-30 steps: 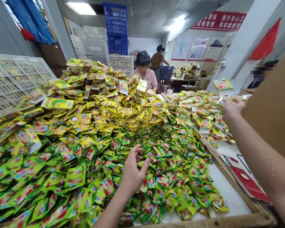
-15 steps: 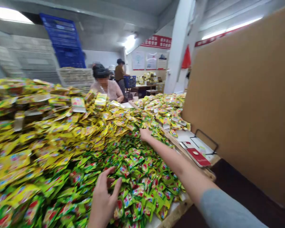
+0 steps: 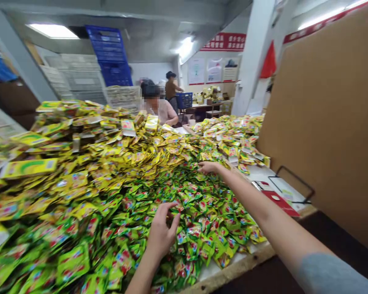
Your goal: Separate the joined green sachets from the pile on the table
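Note:
Green packets (image 3: 202,212) with red and blue print cover the near part of the table, and yellow packets (image 3: 107,163) are heaped behind and to the left. My left hand (image 3: 165,230) hovers over the green packets, thumb and fingers apart, holding nothing. Farther off, my right hand (image 3: 209,167) reaches to the back of the green packets where they meet the yellow ones. Its fingers point left and touch or nearly touch the packets; whether a packet is between them cannot be made out.
A large cardboard sheet (image 3: 322,122) stands at right. Beside it are a red booklet-like item (image 3: 280,203) and a black wire frame (image 3: 296,181). The wooden table edge (image 3: 239,267) runs below. Two people sit and stand beyond, near blue crates (image 3: 113,57).
The whole view has swung left, so things appear farther right. My right hand's fingers show more clearly at the packets. My left hand remains apart above the green ones.

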Available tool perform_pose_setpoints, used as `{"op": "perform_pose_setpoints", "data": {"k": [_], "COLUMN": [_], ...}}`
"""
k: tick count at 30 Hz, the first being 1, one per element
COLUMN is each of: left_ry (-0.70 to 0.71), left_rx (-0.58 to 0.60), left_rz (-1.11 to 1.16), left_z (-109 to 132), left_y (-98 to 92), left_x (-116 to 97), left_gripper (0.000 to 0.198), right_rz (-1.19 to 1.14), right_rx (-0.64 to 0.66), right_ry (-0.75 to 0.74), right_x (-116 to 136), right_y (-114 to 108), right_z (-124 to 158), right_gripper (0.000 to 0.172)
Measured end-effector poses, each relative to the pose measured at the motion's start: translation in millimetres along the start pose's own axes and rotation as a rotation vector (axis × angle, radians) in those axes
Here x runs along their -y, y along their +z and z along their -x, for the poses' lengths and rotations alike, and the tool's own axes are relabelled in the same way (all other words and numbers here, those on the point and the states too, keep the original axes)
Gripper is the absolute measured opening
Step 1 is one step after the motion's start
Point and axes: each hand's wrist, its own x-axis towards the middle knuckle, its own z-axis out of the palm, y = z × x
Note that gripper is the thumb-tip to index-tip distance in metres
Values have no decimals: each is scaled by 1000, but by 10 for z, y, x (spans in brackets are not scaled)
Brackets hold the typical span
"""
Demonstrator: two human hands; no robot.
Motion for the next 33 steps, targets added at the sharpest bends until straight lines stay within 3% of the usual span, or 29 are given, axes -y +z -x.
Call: {"op": "perform_pose_setpoints", "data": {"k": [4, 8, 11, 14, 17, 19, 22, 27, 31, 33], "left_ry": [28, 29, -49, -105, -130, -147, -168, -136, -118, -123], "left_rx": [-12, -154, -262, -277, -213, -133, -53, -41, -86, -119], "left_rz": [24, 1, -207, -335, -429, -489, -585, -699, -671, -627], "left_z": [55, -81, -531, -1182, -1741, -1942, -1983, -1811, -1664, -1486], "left_y": [5, -65, -298, -619, -831, -864, -815, -842, -958, -924], "left_x": [-42, -38, 89, 303, 507, 598, 656, 604, 469, 351], "left_gripper": [17, 14, 18, 28, 38, 43, 46, 36, 17, 14], "right_rz": [83, 144, 134, 68, -66, -190, -389, -695, -855, -916], "right_rx": [239, 245, 153, 41, -53, -69, -70, -102, -112, -116], "right_ry": [42, 22, -23, -65, -118, -163, -186, -116, -26, 11], "right_x": [-49, -147, -157, -82, 61, 157, 240, 196, 136, 141], "right_y": [135, 170, 153, 120, 152, 242, 460, 794, 833, 785], "right_z": [-223, -321, -297, -155, 117, 339, 643, 891, 926, 944], "right_gripper": [30, 31, 29, 22, 24, 22, 16, 25, 32, 32]}}
